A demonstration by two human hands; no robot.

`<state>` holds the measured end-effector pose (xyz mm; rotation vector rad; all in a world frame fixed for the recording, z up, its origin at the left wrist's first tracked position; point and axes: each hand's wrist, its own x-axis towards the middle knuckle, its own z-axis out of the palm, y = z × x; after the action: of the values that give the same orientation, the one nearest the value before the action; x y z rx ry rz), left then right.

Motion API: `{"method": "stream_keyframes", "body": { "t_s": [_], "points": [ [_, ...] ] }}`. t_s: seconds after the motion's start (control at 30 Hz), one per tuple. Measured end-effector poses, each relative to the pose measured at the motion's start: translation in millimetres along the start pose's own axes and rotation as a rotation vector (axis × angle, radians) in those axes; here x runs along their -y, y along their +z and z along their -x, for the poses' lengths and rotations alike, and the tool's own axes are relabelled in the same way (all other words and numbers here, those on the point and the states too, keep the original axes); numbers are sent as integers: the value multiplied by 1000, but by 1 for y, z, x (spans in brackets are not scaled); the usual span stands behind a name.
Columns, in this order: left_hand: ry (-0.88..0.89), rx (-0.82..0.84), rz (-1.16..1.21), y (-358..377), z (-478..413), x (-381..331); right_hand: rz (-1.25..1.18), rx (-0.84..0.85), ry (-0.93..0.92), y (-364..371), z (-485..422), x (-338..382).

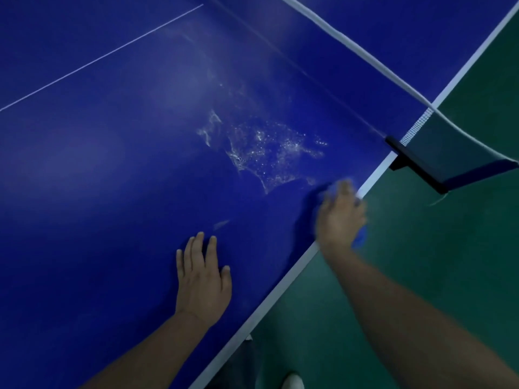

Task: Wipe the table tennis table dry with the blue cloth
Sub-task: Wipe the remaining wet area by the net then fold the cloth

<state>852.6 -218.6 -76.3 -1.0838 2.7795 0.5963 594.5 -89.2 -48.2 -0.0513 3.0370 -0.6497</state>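
Note:
The blue table tennis table (112,178) fills the left and middle of the view. A patch of water drops (266,147) glistens on it near the net end. My right hand (339,214), blurred by motion, lies over the blue cloth (361,238) at the table's white side edge, just below and right of the wet patch. Only bits of the cloth show around the hand, so the hold is unclear. My left hand (203,279) rests flat on the table with its fingers straight, nearer to me.
The net (415,130) with its white top band and black clamp post (415,164) stands at the right. Green floor (449,262) lies beyond the table's side edge. A white centre line (98,58) crosses the far left.

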Motion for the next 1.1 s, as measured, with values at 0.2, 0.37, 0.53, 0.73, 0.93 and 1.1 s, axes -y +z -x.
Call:
{"method": "stream_keyframes", "body": {
  "t_s": [0.2, 0.37, 0.53, 0.73, 0.93, 1.1],
  "points": [
    [-58, -31, 13, -4, -3, 8, 199, 327, -675, 47, 93, 16],
    [-154, -45, 58, -14, 12, 32, 285, 348, -781, 42, 106, 11],
    [-291, -85, 102, -15, 39, 56, 236, 492, -1287, 65, 186, 47],
    [-306, -61, 93, -14, 51, 73, 333, 282, -957, 101, 100, 112],
    [-290, -110, 124, -18, 37, 74, 329, 269, -807, 47, 59, 36],
    [-313, -155, 118, -20, 33, 98, 261, 551, -1492, 100, 175, 101]
  ]
}}
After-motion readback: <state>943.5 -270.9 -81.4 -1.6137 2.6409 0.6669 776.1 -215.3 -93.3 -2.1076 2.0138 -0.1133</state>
